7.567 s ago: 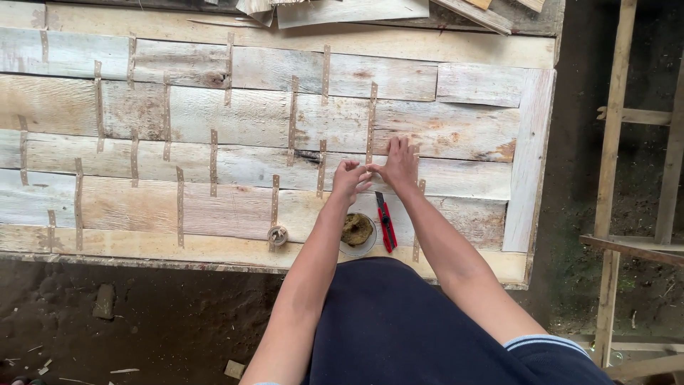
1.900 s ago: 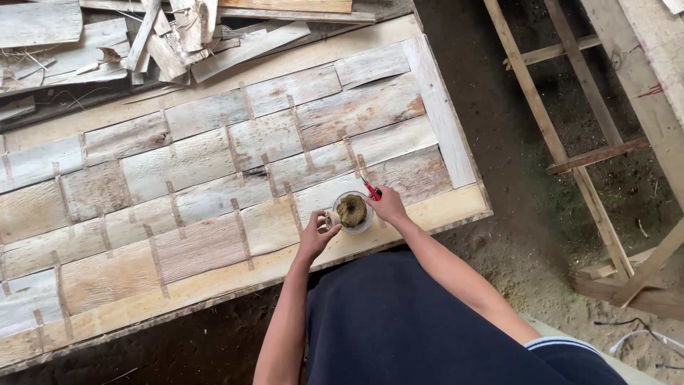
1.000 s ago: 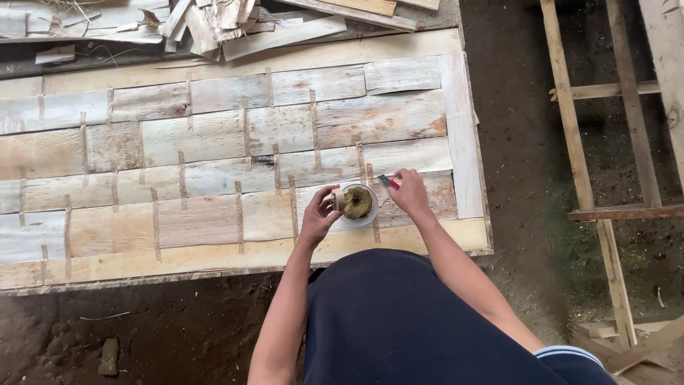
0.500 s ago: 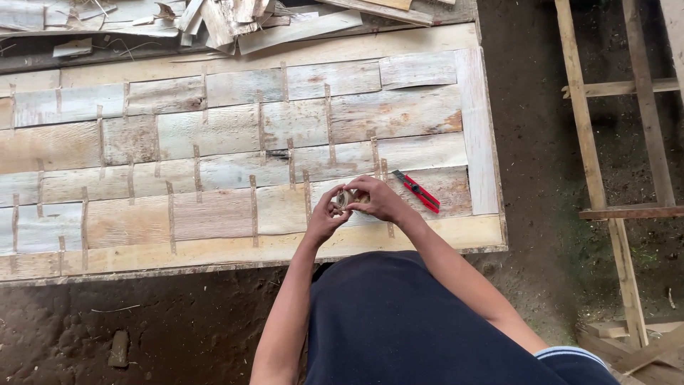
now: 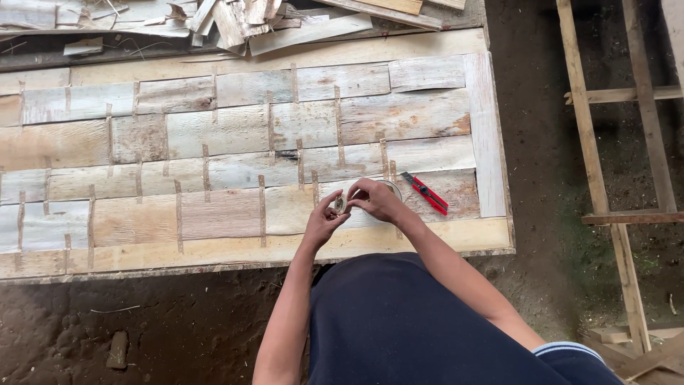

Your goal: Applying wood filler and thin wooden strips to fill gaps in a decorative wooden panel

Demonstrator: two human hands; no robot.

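Pinching a small roll of tape (image 5: 341, 203) between them, the left hand (image 5: 322, 221) and right hand (image 5: 376, 200) have their fingers closed on it just above the near right part of the veneer panel (image 5: 235, 135), the right hand covering most of a round container (image 5: 392, 187). A red utility knife (image 5: 425, 192) lies just right of the hands, scrap wood (image 5: 235, 18) along the far edge. A likely fault is the thin tape tearing or sticking to itself if pulled askew.

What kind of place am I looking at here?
Probably a rough woodworking yard or shed: a bench covered in taped veneer sheets, a scrap wood pile behind it, timber frames and a bare dirt floor.
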